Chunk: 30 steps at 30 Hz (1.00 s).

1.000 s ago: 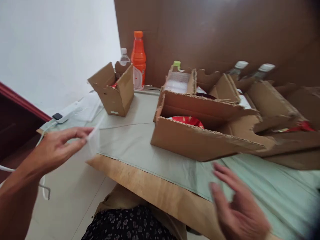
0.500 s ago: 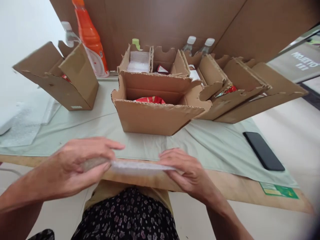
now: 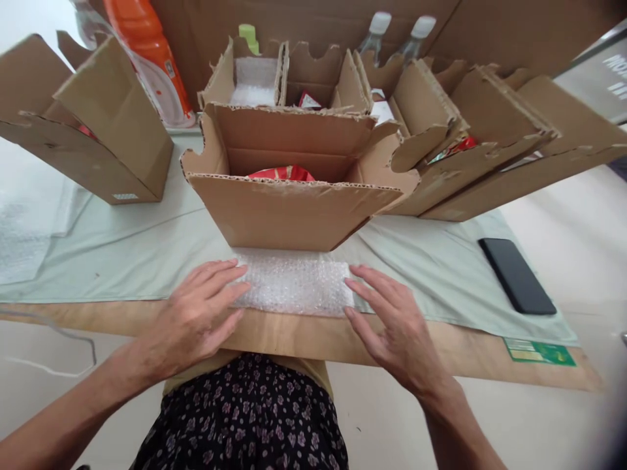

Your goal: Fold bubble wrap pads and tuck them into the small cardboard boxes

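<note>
A folded piece of bubble wrap (image 3: 296, 284) lies flat near the table's front edge, just in front of a cardboard box (image 3: 289, 212). At its left end rests my left hand (image 3: 203, 307), open, fingertips touching the wrap. My right hand (image 3: 389, 313) is open too, with spread fingers at the wrap's right end. Something red shows inside the box.
More cardboard boxes (image 3: 441, 176) stand behind and to the right, another box (image 3: 132, 150) at the left. An orange bottle (image 3: 151, 65) and clear bottles (image 3: 375, 39) are at the back. A black phone (image 3: 516, 275) lies right; loose bubble wrap (image 3: 24, 222) lies left.
The bubble wrap, held up edge-on between both hands before, now lies flat on the table. Both hands have opened around its ends. The view has tilted down a little.
</note>
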Available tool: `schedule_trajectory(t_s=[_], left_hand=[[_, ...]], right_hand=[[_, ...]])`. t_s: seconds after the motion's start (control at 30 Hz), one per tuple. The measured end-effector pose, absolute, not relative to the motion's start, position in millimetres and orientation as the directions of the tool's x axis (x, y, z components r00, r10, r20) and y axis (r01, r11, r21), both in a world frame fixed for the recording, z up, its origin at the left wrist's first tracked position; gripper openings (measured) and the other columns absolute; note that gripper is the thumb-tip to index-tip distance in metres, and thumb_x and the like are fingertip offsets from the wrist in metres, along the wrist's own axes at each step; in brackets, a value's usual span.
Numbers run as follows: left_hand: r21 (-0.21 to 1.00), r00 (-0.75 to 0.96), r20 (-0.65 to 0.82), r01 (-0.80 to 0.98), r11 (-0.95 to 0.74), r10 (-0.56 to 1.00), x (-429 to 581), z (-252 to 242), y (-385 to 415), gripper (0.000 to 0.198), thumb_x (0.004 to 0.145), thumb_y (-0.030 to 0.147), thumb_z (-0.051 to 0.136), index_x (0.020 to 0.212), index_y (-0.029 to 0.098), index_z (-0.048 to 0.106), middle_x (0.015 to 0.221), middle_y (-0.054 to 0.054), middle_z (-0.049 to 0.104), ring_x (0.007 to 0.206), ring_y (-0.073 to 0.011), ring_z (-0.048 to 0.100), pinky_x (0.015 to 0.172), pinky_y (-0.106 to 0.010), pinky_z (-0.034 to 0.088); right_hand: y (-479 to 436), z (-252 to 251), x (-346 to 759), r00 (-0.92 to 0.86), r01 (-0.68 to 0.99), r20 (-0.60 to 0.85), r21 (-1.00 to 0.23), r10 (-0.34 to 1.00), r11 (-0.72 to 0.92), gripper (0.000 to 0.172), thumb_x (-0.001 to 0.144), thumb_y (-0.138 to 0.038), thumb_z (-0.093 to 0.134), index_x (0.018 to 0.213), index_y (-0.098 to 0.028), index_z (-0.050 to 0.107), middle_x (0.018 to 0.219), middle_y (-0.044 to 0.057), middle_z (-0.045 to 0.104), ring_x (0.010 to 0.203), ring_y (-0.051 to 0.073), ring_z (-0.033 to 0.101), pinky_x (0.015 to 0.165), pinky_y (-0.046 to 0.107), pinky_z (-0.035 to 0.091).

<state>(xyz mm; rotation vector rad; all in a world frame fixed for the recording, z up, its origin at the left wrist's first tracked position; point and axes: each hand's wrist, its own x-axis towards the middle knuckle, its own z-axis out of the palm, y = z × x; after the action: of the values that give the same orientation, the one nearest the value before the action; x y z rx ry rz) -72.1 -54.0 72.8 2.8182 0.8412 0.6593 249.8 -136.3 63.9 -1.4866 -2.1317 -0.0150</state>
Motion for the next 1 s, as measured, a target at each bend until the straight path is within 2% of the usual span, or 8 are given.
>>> schedule_trajectory(t_s=[0.2,0.33,0.43,0.6,0.67,0.77,0.83,1.0], left_hand=[[0.126,0.853,0.160,0.481,-0.867,0.497,-39.8,40.0,-64.6,0.047,0.101,0.030,0.058,0.145,0.013,0.056,0.159,-0.018,0.053,0.149,-0.0378,0.046,0.125,-0.058,0.033],[0.101,0.852,0.119,0.500,-0.860,0.510,-77.9,18.5,-65.4,0.054,0.104,0.037,0.055,0.156,0.023,0.049,0.171,-0.010,0.039,0.160,-0.0331,0.030,0.132,-0.053,0.015],[0.113,0.826,0.106,0.544,-0.832,0.554,-103.6,22.6,-68.5,0.055,0.105,0.038,0.053,0.157,0.024,0.047,0.171,-0.009,0.039,0.162,-0.0318,0.025,0.133,-0.054,0.009],[0.246,0.744,0.259,0.565,-0.787,0.616,-89.2,42.5,-74.4,0.041,0.102,0.026,0.057,0.142,0.013,0.059,0.158,-0.019,0.054,0.157,-0.0356,0.035,0.129,-0.061,0.025],[0.277,0.754,0.296,0.519,-0.808,0.586,-73.2,43.8,-74.9,0.037,0.100,0.020,0.059,0.136,0.013,0.062,0.152,-0.019,0.060,0.153,-0.0358,0.042,0.126,-0.061,0.033],[0.273,0.796,0.268,0.478,-0.835,0.543,-58.3,36.7,-73.3,0.034,0.100,0.018,0.060,0.133,0.012,0.064,0.145,-0.018,0.066,0.143,-0.0350,0.054,0.121,-0.058,0.041],[0.274,0.803,0.259,0.471,-0.838,0.536,-56.9,30.3,-71.6,0.033,0.100,0.018,0.060,0.132,0.011,0.064,0.144,-0.018,0.067,0.141,-0.0346,0.055,0.120,-0.058,0.043],[0.318,0.786,0.289,0.460,-0.829,0.547,-61.8,25.1,-70.0,0.030,0.099,0.017,0.061,0.128,0.011,0.066,0.143,-0.018,0.067,0.142,-0.0340,0.055,0.120,-0.059,0.042]], right_hand=[[-108.6,38.1,190.6,-0.469,0.801,0.304,-0.250,0.829,0.545,0.034,0.100,-0.013,0.051,0.131,-0.014,0.066,0.144,0.014,0.068,0.132,0.031,0.064,0.103,0.047,0.057],[-139.4,21.0,217.4,-0.422,0.850,0.278,-0.210,0.863,0.483,0.038,0.105,-0.021,0.050,0.141,-0.014,0.060,0.152,0.013,0.062,0.141,0.032,0.057,0.109,0.051,0.053],[-165.0,22.6,248.3,-0.336,0.886,0.277,-0.233,0.900,0.402,0.036,0.106,-0.023,0.050,0.139,-0.016,0.061,0.148,0.012,0.065,0.139,0.030,0.058,0.106,0.050,0.053],[-161.1,38.8,243.5,-0.154,0.898,0.427,-0.316,0.891,0.307,0.020,0.101,-0.012,0.057,0.117,-0.017,0.068,0.122,0.011,0.077,0.122,0.027,0.069,0.097,0.044,0.054],[-147.4,42.7,226.9,-0.197,0.870,0.422,-0.341,0.885,0.357,0.021,0.100,-0.011,0.057,0.117,-0.017,0.069,0.123,0.011,0.078,0.122,0.026,0.069,0.098,0.044,0.055],[-133.9,40.6,214.4,-0.363,0.818,0.310,-0.345,0.879,0.460,0.024,0.102,-0.015,0.055,0.120,-0.019,0.071,0.132,0.009,0.076,0.128,0.028,0.067,0.101,0.047,0.055],[-136.1,36.1,222.6,-0.396,0.820,0.256,-0.334,0.882,0.465,0.027,0.102,-0.016,0.054,0.122,-0.021,0.071,0.135,0.008,0.074,0.131,0.028,0.066,0.102,0.050,0.054],[-161.1,34.6,268.1,-0.261,0.890,0.316,-0.288,0.912,0.354,0.028,0.098,-0.014,0.058,0.123,-0.021,0.071,0.129,0.011,0.076,0.124,0.029,0.069,0.097,0.049,0.054]])
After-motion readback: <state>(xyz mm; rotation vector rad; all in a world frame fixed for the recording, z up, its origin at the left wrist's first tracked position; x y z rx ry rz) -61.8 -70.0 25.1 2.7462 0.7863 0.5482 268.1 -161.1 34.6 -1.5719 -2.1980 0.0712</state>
